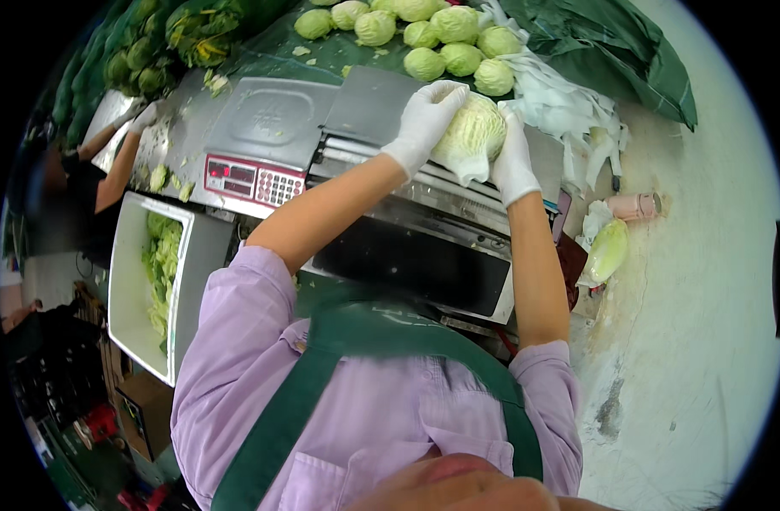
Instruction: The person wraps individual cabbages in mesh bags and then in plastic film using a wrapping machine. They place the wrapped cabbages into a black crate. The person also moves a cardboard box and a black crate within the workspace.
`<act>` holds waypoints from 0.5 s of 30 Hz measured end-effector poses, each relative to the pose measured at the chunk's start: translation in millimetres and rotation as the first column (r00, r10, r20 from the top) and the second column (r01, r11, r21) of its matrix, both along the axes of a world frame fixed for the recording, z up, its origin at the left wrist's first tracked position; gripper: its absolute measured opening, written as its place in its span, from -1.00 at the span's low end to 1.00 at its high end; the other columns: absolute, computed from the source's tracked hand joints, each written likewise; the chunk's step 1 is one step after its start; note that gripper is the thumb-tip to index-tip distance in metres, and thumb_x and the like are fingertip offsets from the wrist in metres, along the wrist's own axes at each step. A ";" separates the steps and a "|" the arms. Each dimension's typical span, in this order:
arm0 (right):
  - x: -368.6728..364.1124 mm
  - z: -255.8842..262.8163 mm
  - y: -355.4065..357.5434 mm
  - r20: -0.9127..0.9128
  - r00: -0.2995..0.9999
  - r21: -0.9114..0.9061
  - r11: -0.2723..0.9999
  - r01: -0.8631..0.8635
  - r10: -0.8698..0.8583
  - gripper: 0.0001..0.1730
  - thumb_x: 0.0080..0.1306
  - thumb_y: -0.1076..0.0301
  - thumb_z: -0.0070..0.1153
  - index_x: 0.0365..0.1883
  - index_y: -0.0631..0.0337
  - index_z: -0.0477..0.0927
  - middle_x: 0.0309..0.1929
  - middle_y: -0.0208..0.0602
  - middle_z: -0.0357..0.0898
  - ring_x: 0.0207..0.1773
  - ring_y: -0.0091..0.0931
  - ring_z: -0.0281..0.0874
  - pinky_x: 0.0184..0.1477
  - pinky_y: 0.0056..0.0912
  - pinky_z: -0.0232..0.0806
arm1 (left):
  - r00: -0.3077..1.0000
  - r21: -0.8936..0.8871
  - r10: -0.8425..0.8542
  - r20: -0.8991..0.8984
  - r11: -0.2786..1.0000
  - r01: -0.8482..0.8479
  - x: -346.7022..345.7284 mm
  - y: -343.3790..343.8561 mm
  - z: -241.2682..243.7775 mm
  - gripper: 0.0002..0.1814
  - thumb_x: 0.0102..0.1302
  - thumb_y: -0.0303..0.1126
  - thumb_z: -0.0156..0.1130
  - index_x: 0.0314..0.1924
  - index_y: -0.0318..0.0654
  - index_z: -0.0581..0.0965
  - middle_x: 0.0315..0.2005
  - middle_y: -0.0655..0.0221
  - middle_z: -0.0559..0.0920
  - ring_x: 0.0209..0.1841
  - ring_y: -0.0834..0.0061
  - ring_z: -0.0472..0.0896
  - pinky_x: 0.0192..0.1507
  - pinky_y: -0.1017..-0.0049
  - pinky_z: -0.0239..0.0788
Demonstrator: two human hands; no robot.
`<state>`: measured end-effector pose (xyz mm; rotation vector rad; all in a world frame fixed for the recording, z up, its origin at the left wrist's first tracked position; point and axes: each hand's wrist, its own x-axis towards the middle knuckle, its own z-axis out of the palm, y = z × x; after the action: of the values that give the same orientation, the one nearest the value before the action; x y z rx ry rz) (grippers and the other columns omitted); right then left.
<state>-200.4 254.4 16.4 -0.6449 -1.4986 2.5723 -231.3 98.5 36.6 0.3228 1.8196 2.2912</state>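
Note:
Both my hands wear white gloves and hold a pale green cabbage head [472, 133] between them, above a film-wrapping machine [422, 185]. My left hand [428, 121] grips its left upper side, with the fingertips on top. Along its right side lies my right hand [515, 153]; part of its fingers is hidden. A whitish piece, leaf or wrap, hangs at the lower end of the cabbage. Left of the machine stands a digital scale with a bare metal platform [268, 115] and a lit red display. Beyond my hands several cabbages [460, 59] lie in a group on green sheeting.
Torn white strips [556, 96] lie at the upper right. A wrapped long pale vegetable [607, 251] and a pink cylinder [634, 206] are beside the wall. Left, a white foam box [187, 255] contains leaves. A co-worker's gloved hands [141, 117] are near netted vegetables [141, 64].

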 end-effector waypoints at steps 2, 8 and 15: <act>-13.4 -0.9 12.2 0.065 0.996 0.020 0.998 0.067 -0.068 -0.38 0.43 0.02 0.05 0.33 0.20 0.37 0.19 -0.23 0.51 0.20 -0.37 0.49 0.16 -0.23 0.39 | 0.998 -0.058 -0.008 0.068 0.998 0.012 -22.0 25.9 -16.7 -0.65 0.45 -0.24 0.21 0.09 -0.33 0.59 -0.06 0.36 0.67 -0.03 0.59 0.60 0.02 0.56 0.45; -2.1 -25.1 49.2 0.104 0.994 0.305 0.951 -0.051 0.020 -0.49 0.46 0.11 0.01 0.20 0.33 0.50 0.08 -0.23 0.60 0.16 -0.44 0.51 0.11 -0.35 0.39 | 0.959 -0.322 -0.062 -0.275 0.946 -0.032 -20.3 8.5 -37.7 -0.62 0.43 -0.19 0.24 0.15 -0.21 0.57 0.06 0.32 0.61 0.02 0.48 0.61 0.06 0.48 0.45; 104.2 45.4 115.0 0.355 0.805 0.845 -0.532 -0.058 0.475 -0.26 0.15 0.42 0.25 0.35 -0.15 0.47 0.04 -0.24 0.56 -0.11 -0.32 0.60 -0.08 -0.35 0.45 | 0.167 -0.845 -0.915 -0.367 0.253 -0.470 -43.7 -161.0 -10.2 -0.51 0.26 -0.30 0.29 0.21 0.17 0.53 0.20 0.37 0.48 -0.11 0.24 0.67 -0.16 0.29 0.57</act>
<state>-96.1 369.3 61.7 0.5819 -3.0486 0.0858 -275.0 -62.5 26.4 2.0156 2.6394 -0.1522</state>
